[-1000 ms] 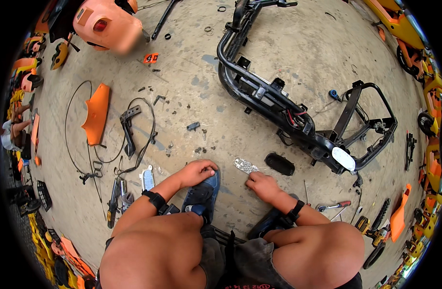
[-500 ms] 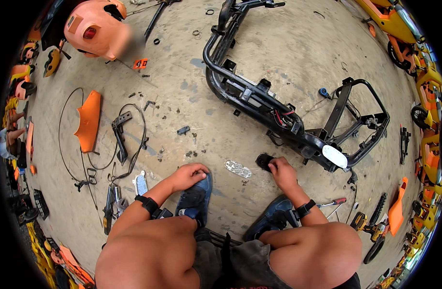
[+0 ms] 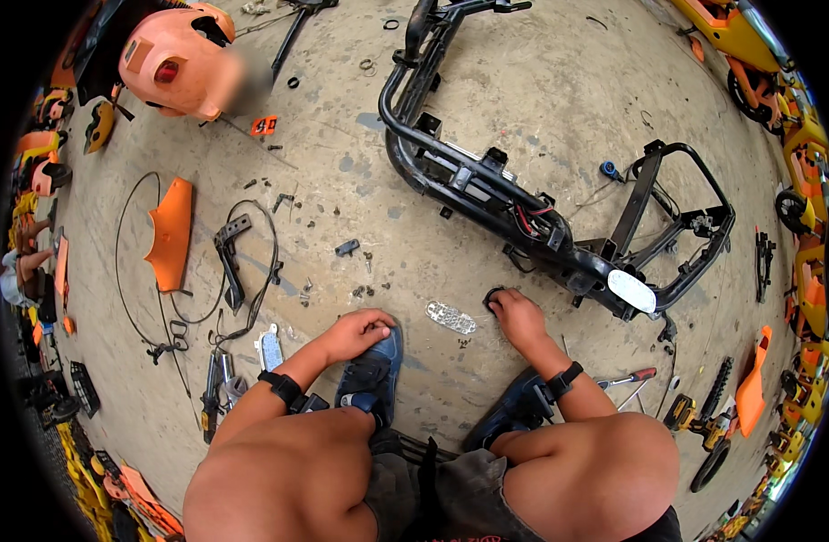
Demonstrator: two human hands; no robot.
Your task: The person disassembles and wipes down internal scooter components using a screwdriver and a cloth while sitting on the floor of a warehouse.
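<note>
My right hand (image 3: 517, 316) is closed on a small black part (image 3: 492, 295) just above the floor, its fingers covering most of it. Just left of that hand lies an oval silvery plate (image 3: 451, 317) with a patterned face and a few tiny screws below it. My left hand (image 3: 360, 332) rests on the toe of my left shoe (image 3: 373, 369), fingers loosely laid over it and holding nothing. A black tubular scooter frame (image 3: 469, 181) stretches across the floor beyond my right hand, with a white oval piece (image 3: 631, 292) on its near end.
On the left are an orange panel (image 3: 172, 237), a looped black cable (image 3: 277, 242) and a black bracket (image 3: 230, 262). Small bolts (image 3: 360, 292) are scattered ahead. A cordless drill (image 3: 714, 428) and a red-handled tool (image 3: 638, 375) lie at right. An orange scooter body (image 3: 175, 59) stands far left.
The black part in my right hand has turned, so less of its flat face shows. My right hand has shifted slightly left. My left hand stays on the shoe.
</note>
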